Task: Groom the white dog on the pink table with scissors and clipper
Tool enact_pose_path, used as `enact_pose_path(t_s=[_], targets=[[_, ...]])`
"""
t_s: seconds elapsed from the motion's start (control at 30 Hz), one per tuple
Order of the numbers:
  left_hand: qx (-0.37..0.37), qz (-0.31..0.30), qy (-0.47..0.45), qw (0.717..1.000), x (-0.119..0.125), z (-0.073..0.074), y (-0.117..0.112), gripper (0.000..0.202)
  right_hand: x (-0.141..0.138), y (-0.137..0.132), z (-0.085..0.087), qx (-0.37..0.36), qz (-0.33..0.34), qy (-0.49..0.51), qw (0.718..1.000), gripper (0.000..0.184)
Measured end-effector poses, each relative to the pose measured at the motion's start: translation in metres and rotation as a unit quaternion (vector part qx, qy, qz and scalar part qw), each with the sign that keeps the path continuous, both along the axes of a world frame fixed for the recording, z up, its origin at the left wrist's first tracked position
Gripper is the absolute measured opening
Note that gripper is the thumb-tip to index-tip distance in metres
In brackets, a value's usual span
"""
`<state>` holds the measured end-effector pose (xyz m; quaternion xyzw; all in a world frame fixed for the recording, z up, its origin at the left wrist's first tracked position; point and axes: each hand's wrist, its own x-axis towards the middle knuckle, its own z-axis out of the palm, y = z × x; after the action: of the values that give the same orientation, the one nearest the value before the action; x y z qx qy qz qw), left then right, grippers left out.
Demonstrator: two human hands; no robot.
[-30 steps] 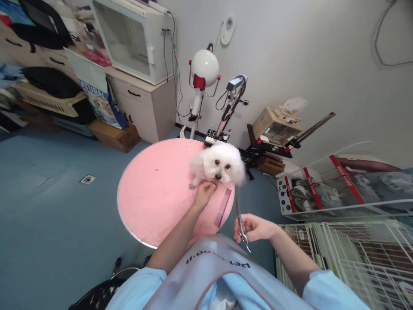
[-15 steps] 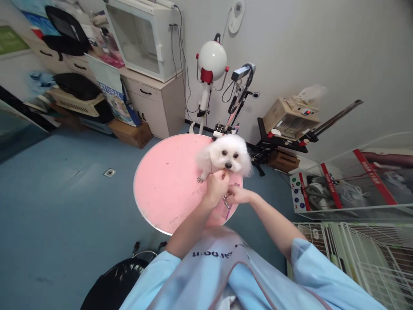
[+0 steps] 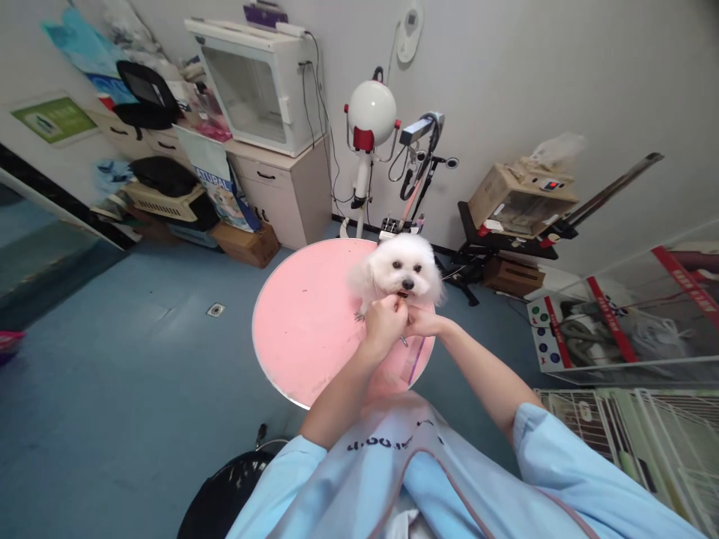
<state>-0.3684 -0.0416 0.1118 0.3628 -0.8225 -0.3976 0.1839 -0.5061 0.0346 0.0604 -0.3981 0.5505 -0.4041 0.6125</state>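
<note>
A fluffy white dog (image 3: 405,262) faces me at the far right side of the round pink table (image 3: 303,329). My left hand (image 3: 386,323) is closed in a pinch just under the dog's chin; whatever lies between its fingertips is too small to make out. Beside it, my right hand (image 3: 422,322) is closed, its fingers partly hidden behind the left hand at the dog's chin. A bit of the metal scissors (image 3: 404,341) sticks out below the right hand. Flat on the table near its right edge lies a comb with a purple spine (image 3: 416,362).
Behind the table stand a white round-headed dryer (image 3: 371,112) and a grooming arm (image 3: 419,129). A black stool (image 3: 225,494) is at my lower left. Wire cages (image 3: 674,442) and a clear-walled case (image 3: 612,329) are on the right. Cabinets (image 3: 269,180) line the back left.
My right hand has risen with the scissors to the dog's chin, close against my left hand. The dog's mouth has opened slightly. The whole view has shifted a little leftward.
</note>
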Motion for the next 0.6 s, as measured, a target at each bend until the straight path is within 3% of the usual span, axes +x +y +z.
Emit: enact_pose_path(t_s=[0.17,0.3,0.5,0.6], targets=[[0.000,0.005,0.014,1.000,-0.001,-0.001,0.002,0.032,0.004,-0.001,0.010,-0.040,0.037,0.100,0.994,0.029],[-0.013,0.004,0.018,1.000,-0.002,-0.003,0.003,0.033,0.003,-0.004,0.013,-0.043,0.039,0.104,0.993,0.032],[-0.007,0.000,0.008,1.000,-0.004,0.001,0.007,0.032,-0.008,-0.011,-0.003,-0.012,-0.040,0.097,0.994,0.028],[-0.006,0.005,0.002,1.000,-0.005,0.002,0.008,0.031,-0.010,-0.010,-0.009,-0.004,-0.044,0.056,0.997,0.030]])
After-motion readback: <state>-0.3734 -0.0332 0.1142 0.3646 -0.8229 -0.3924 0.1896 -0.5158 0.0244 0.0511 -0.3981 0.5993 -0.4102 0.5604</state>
